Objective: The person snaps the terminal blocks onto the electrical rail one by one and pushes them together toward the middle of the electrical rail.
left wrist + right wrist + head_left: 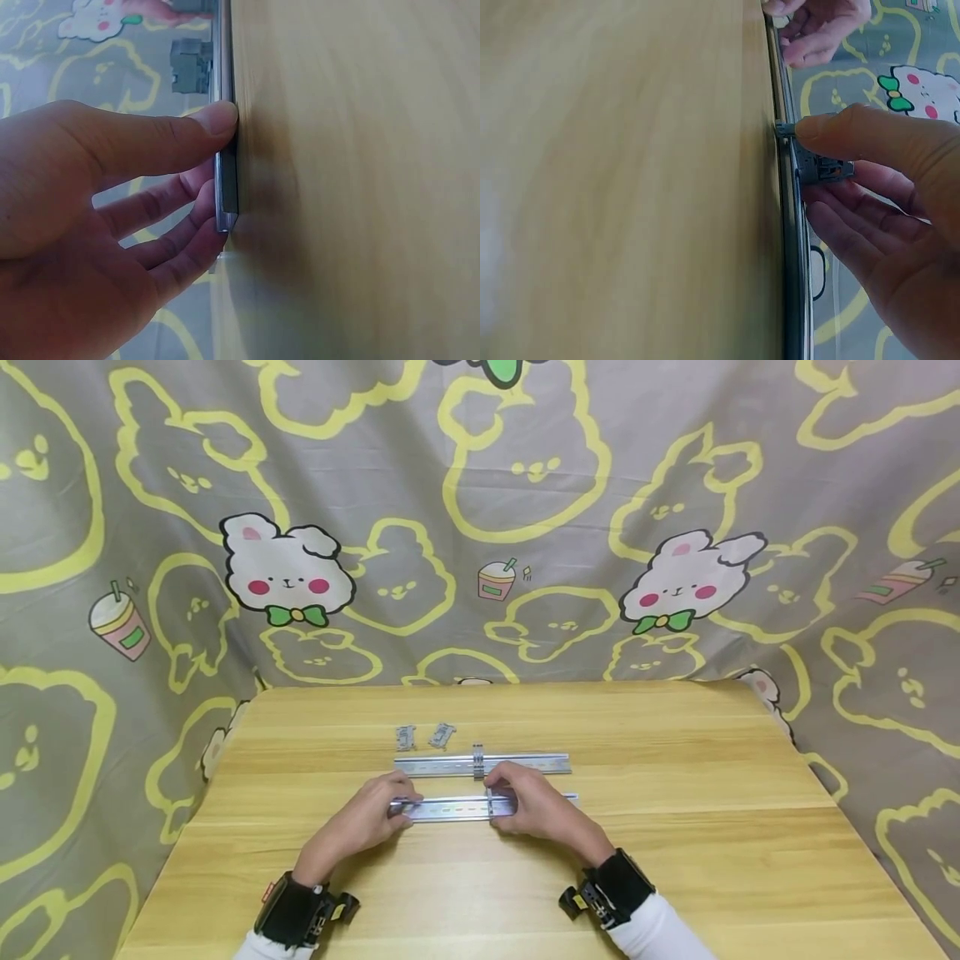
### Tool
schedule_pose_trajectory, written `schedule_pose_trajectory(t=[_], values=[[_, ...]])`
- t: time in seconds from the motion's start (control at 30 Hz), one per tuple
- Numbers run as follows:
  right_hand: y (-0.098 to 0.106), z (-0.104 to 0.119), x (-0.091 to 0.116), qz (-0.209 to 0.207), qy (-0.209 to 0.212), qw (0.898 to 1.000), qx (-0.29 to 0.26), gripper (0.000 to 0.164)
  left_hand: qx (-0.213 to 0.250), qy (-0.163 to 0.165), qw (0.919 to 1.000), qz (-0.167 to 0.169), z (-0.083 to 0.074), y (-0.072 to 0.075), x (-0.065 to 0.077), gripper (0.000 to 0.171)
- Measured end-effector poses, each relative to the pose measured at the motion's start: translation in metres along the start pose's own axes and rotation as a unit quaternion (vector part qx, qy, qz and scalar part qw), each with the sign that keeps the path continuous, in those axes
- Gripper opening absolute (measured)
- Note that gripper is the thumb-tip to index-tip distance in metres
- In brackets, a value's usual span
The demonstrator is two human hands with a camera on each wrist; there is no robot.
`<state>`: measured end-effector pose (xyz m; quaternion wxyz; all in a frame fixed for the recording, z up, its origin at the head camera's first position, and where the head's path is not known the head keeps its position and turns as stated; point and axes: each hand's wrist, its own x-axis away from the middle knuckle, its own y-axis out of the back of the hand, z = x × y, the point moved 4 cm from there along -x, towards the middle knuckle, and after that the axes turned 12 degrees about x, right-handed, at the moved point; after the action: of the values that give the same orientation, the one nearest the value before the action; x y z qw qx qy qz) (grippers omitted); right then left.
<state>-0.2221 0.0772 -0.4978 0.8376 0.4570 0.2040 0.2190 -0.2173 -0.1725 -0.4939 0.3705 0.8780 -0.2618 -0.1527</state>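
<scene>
A slotted metal DIN rail lies across the table in front of me. My left hand grips its left end, the thumb along the near edge and the fingers behind. On the same rail, right of its middle, sits a grey terminal block. My right hand pinches that block, thumb on its near end and fingers at its far side. The right hand hides part of the rail in the head view.
Beyond lies a second DIN rail, parallel to the first, with a cluster of grey terminal blocks near its middle. Behind its left end, two loose terminal blocks rest on the wooden table. A patterned curtain hangs around the table.
</scene>
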Motion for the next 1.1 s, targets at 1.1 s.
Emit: schedule_pose_trajectory(t=[1.1], values=[[0.034,0.029,-0.014,-0.007,0.035,0.999,0.032,0.049,0.013,0.004,0.9999,0.005,0.000,0.003,0.001,0.029]])
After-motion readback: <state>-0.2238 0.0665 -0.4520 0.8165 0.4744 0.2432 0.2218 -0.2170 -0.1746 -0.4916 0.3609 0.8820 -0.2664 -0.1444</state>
